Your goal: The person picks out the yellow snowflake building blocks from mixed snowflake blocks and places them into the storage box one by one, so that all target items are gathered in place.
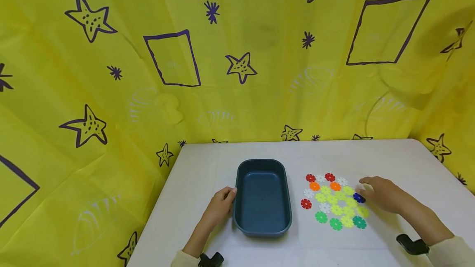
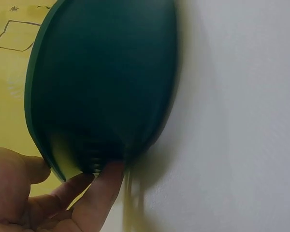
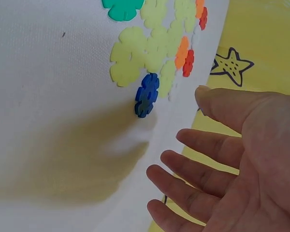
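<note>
A dark teal plastic basin [image 1: 262, 201] stands on the table, its long sides running away from me. My left hand [image 1: 222, 204] grips its left rim; in the left wrist view the thumb and fingers [image 2: 97, 198] pinch the basin's edge. My right hand [image 1: 384, 194] hovers at the right side of a flat cluster of notched plastic discs, with fingers [image 3: 188, 191] spread and nothing held. Nearest to it lies a dark blue disc [image 3: 147, 95]. Around that disc lie yellow discs [image 1: 337, 210], a teal-green disc [image 1: 359, 222], green discs [image 1: 321, 217], red discs [image 1: 306, 204], orange discs [image 1: 314, 186] and white discs [image 1: 324, 208].
The pieces lie on a white-covered table [image 1: 208, 162], to the right of the basin. A yellow curtain [image 1: 259, 106] with stars and frames printed on it hangs behind the table and along its sides. Dark straps with small devices [image 1: 412, 245] sit on both wrists.
</note>
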The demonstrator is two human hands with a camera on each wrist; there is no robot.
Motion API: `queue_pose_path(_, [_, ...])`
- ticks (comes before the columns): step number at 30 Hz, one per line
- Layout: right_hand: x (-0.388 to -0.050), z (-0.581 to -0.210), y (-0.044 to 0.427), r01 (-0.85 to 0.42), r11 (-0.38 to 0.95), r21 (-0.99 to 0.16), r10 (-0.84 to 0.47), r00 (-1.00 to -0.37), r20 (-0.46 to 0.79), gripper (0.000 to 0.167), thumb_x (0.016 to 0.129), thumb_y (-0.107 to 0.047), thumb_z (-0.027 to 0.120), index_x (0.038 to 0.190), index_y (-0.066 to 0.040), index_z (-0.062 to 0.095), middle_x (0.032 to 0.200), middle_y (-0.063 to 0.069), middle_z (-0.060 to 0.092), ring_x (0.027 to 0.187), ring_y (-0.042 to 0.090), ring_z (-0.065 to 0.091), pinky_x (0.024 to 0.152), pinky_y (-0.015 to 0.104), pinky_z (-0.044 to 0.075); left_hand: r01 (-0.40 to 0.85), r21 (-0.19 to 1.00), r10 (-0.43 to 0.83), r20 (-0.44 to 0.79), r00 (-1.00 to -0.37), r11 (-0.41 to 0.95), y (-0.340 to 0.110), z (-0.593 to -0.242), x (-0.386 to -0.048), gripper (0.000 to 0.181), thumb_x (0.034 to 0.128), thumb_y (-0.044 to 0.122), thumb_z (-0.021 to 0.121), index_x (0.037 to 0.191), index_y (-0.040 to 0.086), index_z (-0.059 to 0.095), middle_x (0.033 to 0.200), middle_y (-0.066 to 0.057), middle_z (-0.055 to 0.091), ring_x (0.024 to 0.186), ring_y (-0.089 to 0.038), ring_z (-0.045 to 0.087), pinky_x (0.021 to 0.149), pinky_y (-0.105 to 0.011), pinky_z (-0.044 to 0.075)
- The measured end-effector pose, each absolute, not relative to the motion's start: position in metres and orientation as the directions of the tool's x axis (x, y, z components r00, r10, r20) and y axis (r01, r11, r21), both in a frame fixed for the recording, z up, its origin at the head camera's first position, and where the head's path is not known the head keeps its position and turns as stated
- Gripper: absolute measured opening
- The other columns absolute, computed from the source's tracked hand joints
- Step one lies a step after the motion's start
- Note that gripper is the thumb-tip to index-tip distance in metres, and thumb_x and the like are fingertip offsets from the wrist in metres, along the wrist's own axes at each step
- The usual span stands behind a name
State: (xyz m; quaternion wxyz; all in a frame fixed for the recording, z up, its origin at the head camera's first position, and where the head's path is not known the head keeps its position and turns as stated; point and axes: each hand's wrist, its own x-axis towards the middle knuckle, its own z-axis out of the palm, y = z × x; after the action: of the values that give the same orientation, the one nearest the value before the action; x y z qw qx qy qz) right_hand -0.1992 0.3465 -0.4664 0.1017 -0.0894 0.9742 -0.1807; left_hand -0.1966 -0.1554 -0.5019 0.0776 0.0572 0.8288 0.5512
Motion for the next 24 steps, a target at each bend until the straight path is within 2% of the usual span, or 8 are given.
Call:
queue_pose_path(4, [-0.2, -0.466, 0.348, -0.145, 0.916, -0.374, -0.218, -0.962, -0.162, 0.052, 0.104, -0.028, 0.065, 0.133, 0.015, 0.057, 0.131, 0.046, 0.055, 0.121, 0.068, 0.049, 0.097, 0.077, 0.043, -0.005, 0.931, 0.174, -0.073, -0.982, 0.365, -0.155, -0.501, -0.196, 0.04, 0.1131, 0.035, 0.05, 0.116, -0.001, 0.067, 0.089, 0.0, 0.054, 0.081, -0.016, 0.055, 0.068, -0.029, 0.051])
queue_pose_path(12, [-0.204, -0.464, 0.347, -0.146, 0.906, -0.398, -0.231, -0.957, -0.173, 0.049, 0.099, -0.019, 0.072, 0.131, 0.015, 0.058, 0.122, 0.04, 0.062, 0.113, 0.061, 0.057, 0.092, 0.072, 0.05, -0.027, 0.932, 0.172, -0.095, -0.98, 0.362, -0.156, -0.504, -0.197, 0.039, 0.1133, 0.035, 0.05, 0.116, 0.0, 0.067, 0.094, -0.002, 0.058, 0.085, -0.017, 0.056, 0.071, -0.031, 0.052])
queue_pose_path(24, [-0.214, -0.464, 0.34, -0.136, 0.893, -0.428, -0.23, -0.957, -0.175, 0.042, 0.094, -0.024, 0.079, 0.117, 0.008, 0.066, 0.108, 0.027, 0.068, 0.098, 0.043, 0.063, 0.086, 0.062, 0.056, -0.059, 0.946, 0.182, -0.123, -0.976, 0.319, -0.155, -0.502, -0.195, 0.041, 0.1132, 0.036, 0.05, 0.118, -0.001, 0.066, 0.098, -0.004, 0.06, 0.091, -0.017, 0.056, 0.075, -0.035, 0.058])
